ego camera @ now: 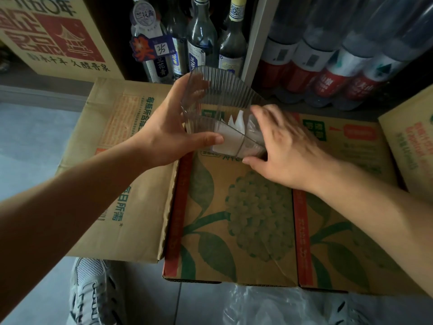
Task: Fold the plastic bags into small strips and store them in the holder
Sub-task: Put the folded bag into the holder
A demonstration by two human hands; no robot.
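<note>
Left hand (164,132) grips the tilted clear ribbed holder (222,90), right hand (285,146) clasps its base over the cardboard box (234,207), likely steadying it so the folded white bags (230,134) settle.

The holder (220,95) is clear, ribbed, glossy plastic. The folded bags (228,134) inside look smooth and white. The cardboard box (234,207) beneath is matt printed card.

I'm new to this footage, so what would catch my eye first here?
A clear ribbed holder at centre, gripped by the left hand and cupped by the blurred right hand, with white folded bags inside. Under it lie printed boxes; glass bottles stand behind, and a loose bag lies at the bottom edge.
</note>
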